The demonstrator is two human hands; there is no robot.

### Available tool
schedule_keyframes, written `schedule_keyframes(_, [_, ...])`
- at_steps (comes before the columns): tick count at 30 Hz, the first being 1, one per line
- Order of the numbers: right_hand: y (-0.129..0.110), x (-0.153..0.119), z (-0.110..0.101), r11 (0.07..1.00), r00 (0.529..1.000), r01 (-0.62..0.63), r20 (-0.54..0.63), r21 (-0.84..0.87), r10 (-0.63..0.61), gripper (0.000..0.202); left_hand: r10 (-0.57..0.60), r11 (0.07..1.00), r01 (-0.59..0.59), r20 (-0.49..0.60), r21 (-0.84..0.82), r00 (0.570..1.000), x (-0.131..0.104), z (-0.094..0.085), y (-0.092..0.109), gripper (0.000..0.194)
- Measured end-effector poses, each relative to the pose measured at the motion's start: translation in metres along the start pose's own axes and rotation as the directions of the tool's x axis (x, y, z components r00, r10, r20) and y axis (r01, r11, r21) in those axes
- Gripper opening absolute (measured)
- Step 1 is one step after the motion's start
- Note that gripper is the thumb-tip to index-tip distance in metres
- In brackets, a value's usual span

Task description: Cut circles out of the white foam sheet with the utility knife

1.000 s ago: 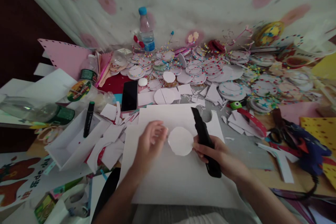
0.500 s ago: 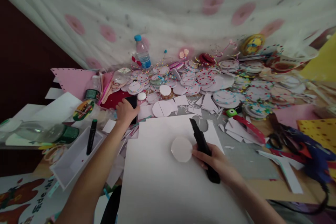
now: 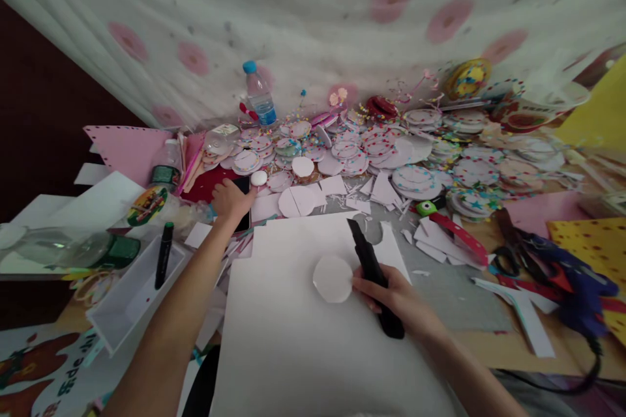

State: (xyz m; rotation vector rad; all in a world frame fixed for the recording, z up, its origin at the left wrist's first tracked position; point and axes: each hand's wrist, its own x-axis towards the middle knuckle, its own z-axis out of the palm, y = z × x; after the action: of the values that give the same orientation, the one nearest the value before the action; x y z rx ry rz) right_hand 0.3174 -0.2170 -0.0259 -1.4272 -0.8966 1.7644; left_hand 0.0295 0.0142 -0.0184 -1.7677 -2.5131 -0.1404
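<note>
My right hand [image 3: 386, 290] is closed round a black utility knife [image 3: 374, 273], its tip pointing away from me. The same hand's fingertips touch the right edge of a small white disc [image 3: 332, 279], over the large white board [image 3: 278, 332]. Farther up and to the left, my left hand [image 3: 232, 199] has its fingers spread over a black phone [image 3: 243, 221], beside a small white round object [image 3: 259, 178]. It holds nothing that I can see. A white disc with a line across it [image 3: 297, 201] lies beyond the board.
Piles of beaded discs [image 3: 415, 181] line the back by the curtain. At left are a white tray [image 3: 132, 300] with a black marker [image 3: 165, 254] and bottles [image 3: 117, 250]. Scissors [image 3: 508, 260] and a blue glue gun [image 3: 581, 293] lie at right.
The view has shifted slightly, moving everything a little to the left. My left hand's fingers have lifted and spread by the phone. My right hand keeps the knife and disc.
</note>
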Motion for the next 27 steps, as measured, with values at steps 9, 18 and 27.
schedule_keyframes(9, [0.0,0.0,0.001,1.0,1.0,-0.008,0.005,0.029,0.007,0.042,-0.022,1.0,0.022,0.006,-0.005,1.0,-0.002,-0.002,0.0,0.085])
schedule_keyframes(18, [-0.001,-0.001,0.002,0.998,1.0,-0.006,0.003,0.058,0.006,0.043,0.124,0.992,-0.124,0.002,-0.034,0.992,-0.044,-0.033,0.003,0.063])
schedule_keyframes(27, [-0.001,-0.004,0.011,0.977,0.997,-0.028,0.078,0.21,0.012,0.037,0.736,0.495,-0.536,0.002,-0.684,0.677,-0.221,-0.058,0.002,0.082])
